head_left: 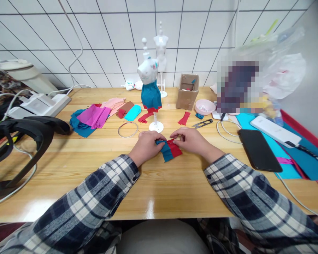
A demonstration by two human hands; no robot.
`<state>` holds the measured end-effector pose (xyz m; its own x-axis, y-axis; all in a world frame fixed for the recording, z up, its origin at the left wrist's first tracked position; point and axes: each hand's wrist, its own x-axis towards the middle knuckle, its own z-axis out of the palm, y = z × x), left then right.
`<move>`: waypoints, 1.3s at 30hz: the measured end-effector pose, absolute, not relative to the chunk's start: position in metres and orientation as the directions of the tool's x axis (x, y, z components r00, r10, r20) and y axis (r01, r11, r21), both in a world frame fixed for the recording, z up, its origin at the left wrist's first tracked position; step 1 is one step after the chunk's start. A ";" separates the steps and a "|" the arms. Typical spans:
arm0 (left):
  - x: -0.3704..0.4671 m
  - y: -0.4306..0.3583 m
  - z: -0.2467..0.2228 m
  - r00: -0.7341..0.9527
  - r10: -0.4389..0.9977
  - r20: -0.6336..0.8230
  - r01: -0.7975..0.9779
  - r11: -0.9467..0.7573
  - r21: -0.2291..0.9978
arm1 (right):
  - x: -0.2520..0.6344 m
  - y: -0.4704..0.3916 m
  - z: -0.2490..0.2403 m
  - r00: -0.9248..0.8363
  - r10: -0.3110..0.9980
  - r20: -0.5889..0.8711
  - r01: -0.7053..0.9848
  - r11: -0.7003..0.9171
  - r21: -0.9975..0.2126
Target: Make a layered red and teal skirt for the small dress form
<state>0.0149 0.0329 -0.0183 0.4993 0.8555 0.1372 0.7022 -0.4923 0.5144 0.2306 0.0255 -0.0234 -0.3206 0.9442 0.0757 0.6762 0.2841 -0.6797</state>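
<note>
- At mid-frame, I have the two-tone cloth (172, 149), blue leftward, red rightward; its upper edge runs left to right, its loose edge down-frame.
- My left grip (148, 144) and right grip (191, 140) pinch that upper edge.
- Below, tabletop (164, 190) stretches to its front edge; just above stands the mannequin base (156, 127).

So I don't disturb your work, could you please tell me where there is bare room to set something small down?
The table is bare between the blue-and-red cloth, both sleeves and the front edge; also between the black device, magenta cloth and left sleeve. The right side is crowded with phone, power bank and cloth strips.
</note>
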 end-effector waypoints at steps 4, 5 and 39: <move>0.013 0.034 -0.020 0.483 0.865 0.137 0.675 -0.467 0.572 | 0.236 0.023 -0.015 -0.273 0.962 0.012 0.565 0.171 -0.807; 0.013 0.033 -0.020 0.475 0.870 0.134 0.670 -0.456 0.586 | 0.237 0.021 -0.012 -0.253 0.966 0.054 0.554 0.190 -0.810; 0.012 0.027 -0.012 0.462 0.885 0.061 0.738 -0.422 0.526 | 0.224 0.012 -0.020 -0.349 0.933 0.090 0.758 0.337 -0.559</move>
<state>0.0120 0.0265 -0.0123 0.4616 0.8850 0.0611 0.7385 -0.4215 0.5263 0.2240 0.0116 -0.0202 -0.3491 0.9327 0.0900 0.7576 0.3375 -0.5587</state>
